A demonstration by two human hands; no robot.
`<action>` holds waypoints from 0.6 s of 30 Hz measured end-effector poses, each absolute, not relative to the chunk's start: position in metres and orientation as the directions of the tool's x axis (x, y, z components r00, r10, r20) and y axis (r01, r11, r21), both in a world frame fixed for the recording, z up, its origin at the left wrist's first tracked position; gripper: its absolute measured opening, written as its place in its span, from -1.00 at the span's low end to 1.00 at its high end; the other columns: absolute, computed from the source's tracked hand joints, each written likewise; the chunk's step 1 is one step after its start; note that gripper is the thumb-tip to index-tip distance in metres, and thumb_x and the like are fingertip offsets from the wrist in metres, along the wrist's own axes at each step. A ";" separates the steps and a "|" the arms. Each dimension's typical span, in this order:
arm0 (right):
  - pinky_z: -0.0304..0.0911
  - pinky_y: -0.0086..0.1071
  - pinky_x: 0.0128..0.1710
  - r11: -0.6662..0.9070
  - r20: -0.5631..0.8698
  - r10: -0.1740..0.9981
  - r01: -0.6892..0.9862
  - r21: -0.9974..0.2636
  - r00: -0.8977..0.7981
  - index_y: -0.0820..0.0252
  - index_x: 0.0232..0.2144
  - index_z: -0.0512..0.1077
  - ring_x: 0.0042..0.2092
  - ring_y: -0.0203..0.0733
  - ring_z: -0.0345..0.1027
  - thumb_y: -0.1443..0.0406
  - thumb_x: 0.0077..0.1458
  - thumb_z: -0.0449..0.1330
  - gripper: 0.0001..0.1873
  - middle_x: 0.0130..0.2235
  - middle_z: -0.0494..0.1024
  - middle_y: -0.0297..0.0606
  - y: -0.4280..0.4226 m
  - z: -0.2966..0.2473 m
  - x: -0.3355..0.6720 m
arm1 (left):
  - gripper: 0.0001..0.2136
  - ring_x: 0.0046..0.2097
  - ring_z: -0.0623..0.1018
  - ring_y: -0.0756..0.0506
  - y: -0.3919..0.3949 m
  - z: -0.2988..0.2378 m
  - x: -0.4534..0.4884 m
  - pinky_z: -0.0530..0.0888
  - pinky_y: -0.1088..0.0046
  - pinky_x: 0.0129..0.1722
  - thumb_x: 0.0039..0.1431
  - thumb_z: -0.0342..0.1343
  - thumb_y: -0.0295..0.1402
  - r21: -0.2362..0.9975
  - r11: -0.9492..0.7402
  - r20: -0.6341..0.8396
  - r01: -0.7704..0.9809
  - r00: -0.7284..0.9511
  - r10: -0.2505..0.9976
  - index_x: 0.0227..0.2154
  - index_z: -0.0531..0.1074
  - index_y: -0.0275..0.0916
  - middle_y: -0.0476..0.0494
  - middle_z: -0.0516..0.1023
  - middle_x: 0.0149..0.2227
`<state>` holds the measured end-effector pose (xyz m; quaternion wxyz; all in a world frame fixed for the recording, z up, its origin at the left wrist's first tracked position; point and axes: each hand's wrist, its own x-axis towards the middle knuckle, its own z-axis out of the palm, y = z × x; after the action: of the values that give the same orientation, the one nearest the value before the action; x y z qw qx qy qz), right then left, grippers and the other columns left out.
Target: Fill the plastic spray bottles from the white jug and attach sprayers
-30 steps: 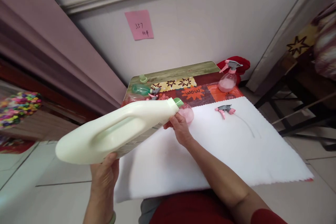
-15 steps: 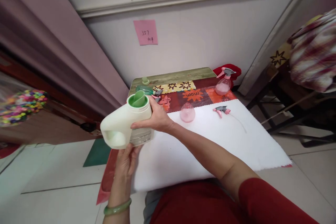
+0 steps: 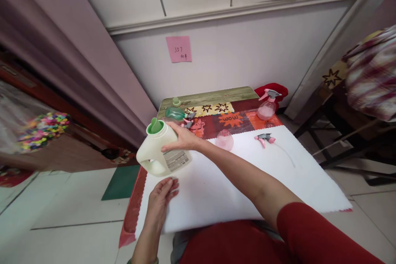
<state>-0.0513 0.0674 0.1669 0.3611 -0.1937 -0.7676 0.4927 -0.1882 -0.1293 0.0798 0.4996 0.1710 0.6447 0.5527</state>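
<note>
My right hand (image 3: 183, 138) grips a cream-coloured detergent jug (image 3: 159, 154) by its upper side. The jug is tilted, and its green pouring spout (image 3: 155, 126) is uncapped. Just below the jug, my left hand (image 3: 161, 199) is apart from it, fingers loosely bent and spaced, with nothing in them. Beyond my right forearm stands a round pink bottle (image 3: 225, 140) without its sprayer. A grey and pink trigger sprayer (image 3: 265, 138) with a thin tube lies on the white cloth (image 3: 213, 189) to its right.
At the table's back right stands a spray bottle (image 3: 266, 109) with pinkish liquid. A green spray bottle (image 3: 175, 113) lies at the back left, near a green cap (image 3: 176, 102). A dark stool (image 3: 321, 132) is at the right; a purple curtain (image 3: 102, 62) hangs left.
My left hand has let go of the jug's underside and dropped away from it. My right hand still holds the jug, now more tilted and further right in view. The camera view has shifted.
</note>
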 end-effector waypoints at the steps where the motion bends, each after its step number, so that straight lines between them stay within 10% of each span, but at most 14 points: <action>1: 0.18 -0.08 0.26 0.458 0.370 0.652 -0.046 -0.888 -0.662 0.15 0.34 0.18 0.27 0.11 0.28 0.00 -0.18 0.52 0.11 0.25 0.42 -0.03 0.066 0.166 -0.048 | -0.61 -0.26 0.67 -0.17 -0.131 0.080 -0.185 0.59 0.33 -0.29 -0.15 0.50 -0.28 0.890 0.351 -0.450 -0.292 -0.434 0.780 -0.26 0.55 -0.33 -0.33 0.70 -0.22; 5: 0.14 -0.04 0.30 0.522 0.436 0.724 0.011 -0.853 -0.534 0.11 0.30 0.29 0.33 0.14 0.24 -0.02 -0.04 0.44 -0.09 0.31 0.37 -0.01 0.053 0.159 0.000 | -0.49 -0.28 0.64 -0.14 -0.130 0.081 -0.168 0.51 0.42 -0.37 -0.24 0.52 -0.15 0.929 0.353 -0.364 -0.109 -0.432 0.825 -0.23 0.55 -0.29 -0.27 0.69 -0.25; 10: 0.40 -0.16 -0.03 0.384 0.370 0.922 0.345 -0.856 -0.108 0.09 -0.13 0.60 -0.13 -0.04 0.57 0.07 0.21 0.23 -0.69 -0.11 0.69 -0.17 0.055 0.128 0.152 | -0.60 -0.19 0.61 -0.19 -0.115 0.084 -0.131 0.52 0.31 -0.22 -0.17 0.46 -0.15 0.968 0.229 -0.181 0.101 -0.349 0.919 -0.26 0.54 -0.18 -0.19 0.66 -0.23; 13: 0.36 -0.22 -0.10 0.033 0.225 0.960 0.728 -0.685 0.168 0.12 -0.23 0.62 -0.13 0.00 0.56 0.14 0.24 0.18 -0.74 -0.14 0.69 -0.15 0.061 0.104 0.246 | -0.68 -0.20 0.60 -0.19 -0.098 0.084 -0.101 0.51 0.23 -0.12 -0.08 0.41 -0.18 0.974 0.122 -0.074 0.193 -0.240 0.968 -0.25 0.54 -0.14 -0.16 0.64 -0.20; 18: 0.28 -0.27 -0.26 -0.247 0.002 0.965 0.914 -0.321 0.261 0.07 -0.11 0.61 -0.09 0.07 0.54 0.04 0.14 0.25 -0.64 -0.08 0.67 -0.11 0.049 0.077 0.310 | -0.39 0.15 0.51 -0.31 -0.051 0.068 -0.052 0.39 0.10 0.14 -0.14 0.45 -0.23 0.959 -0.005 0.045 0.283 -0.134 0.990 0.02 0.42 -0.16 -0.31 0.53 0.10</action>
<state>0.3101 0.0492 0.0775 0.1301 -0.7834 -0.5998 0.0981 -0.0521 -0.0508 0.0683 0.3814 0.5362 0.5934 0.4636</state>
